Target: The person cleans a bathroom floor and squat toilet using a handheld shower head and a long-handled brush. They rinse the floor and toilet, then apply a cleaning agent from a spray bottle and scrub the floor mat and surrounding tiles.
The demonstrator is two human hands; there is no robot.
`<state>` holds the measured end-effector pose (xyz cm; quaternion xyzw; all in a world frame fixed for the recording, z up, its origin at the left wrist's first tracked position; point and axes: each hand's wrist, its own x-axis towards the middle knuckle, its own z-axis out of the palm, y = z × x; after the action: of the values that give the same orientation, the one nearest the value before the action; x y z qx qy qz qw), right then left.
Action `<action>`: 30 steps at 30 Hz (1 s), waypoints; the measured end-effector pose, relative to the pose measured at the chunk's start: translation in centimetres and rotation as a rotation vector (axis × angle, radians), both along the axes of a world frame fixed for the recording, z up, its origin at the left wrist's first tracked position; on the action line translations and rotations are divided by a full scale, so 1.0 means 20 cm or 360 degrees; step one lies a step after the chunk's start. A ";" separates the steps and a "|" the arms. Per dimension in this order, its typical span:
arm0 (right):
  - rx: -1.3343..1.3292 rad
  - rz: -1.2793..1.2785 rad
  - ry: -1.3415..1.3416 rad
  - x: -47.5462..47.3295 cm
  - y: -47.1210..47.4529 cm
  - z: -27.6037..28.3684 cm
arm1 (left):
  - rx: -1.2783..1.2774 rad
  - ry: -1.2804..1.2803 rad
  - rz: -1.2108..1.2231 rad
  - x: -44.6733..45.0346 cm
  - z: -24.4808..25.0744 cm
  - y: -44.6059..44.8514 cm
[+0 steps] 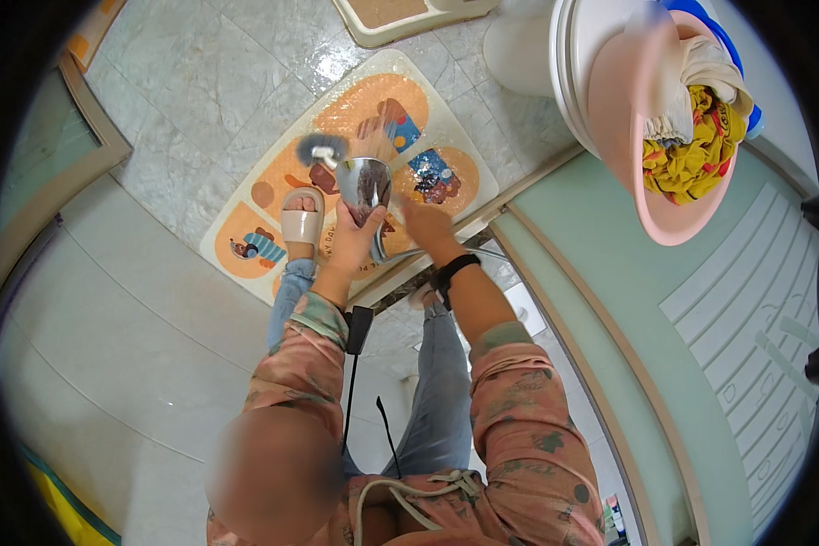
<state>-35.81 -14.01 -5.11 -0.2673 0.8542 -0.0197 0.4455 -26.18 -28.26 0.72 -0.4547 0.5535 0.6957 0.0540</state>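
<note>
My left hand [355,235] grips a chrome shower head [367,179], from which water streams away over the patterned bath mat [481,184]. A metal hose [409,254] runs off to the right beneath my right wrist. My right hand [426,224] is blurred and curled just right of the shower head; what its fingers hold is hidden. Left of the shower head appears a round cleaning brush [322,149] with grey bristles and a white hub. The rest of the brush passes out of sight behind the shower head. Wet patches glisten on the mat.
A pink basin [655,198] with yellow cloth [699,164] and whitish cloth stands at upper right, by a white toilet [519,54]. A frosted sliding panel [611,225] borders the right. My sandalled foot [302,215] rests on the mat. The tiled floor [177,89] is wet.
</note>
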 end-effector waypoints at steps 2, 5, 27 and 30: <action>-0.0056 -0.0053 0.0428 -0.14 0.07 -0.03 | 0.0050 0.0039 0.0022 0.00 -0.01 0.01; -0.0020 -0.0844 0.0188 -0.39 0.06 0.03 | 0.0163 0.0218 0.0178 -0.06 0.06 0.02; 0.0216 -0.1394 -0.0010 0.69 0.84 0.26 | 0.0239 0.0229 -0.1153 0.11 0.17 0.41; 0.0055 -0.2189 0.0126 0.22 0.72 0.16 | 0.0429 0.0201 -0.0923 0.07 0.19 0.48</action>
<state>-31.49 0.39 -1.83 0.3422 0.8454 -0.2747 0.3045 -24.71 -18.72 4.46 -0.2226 0.5651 0.7452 0.2753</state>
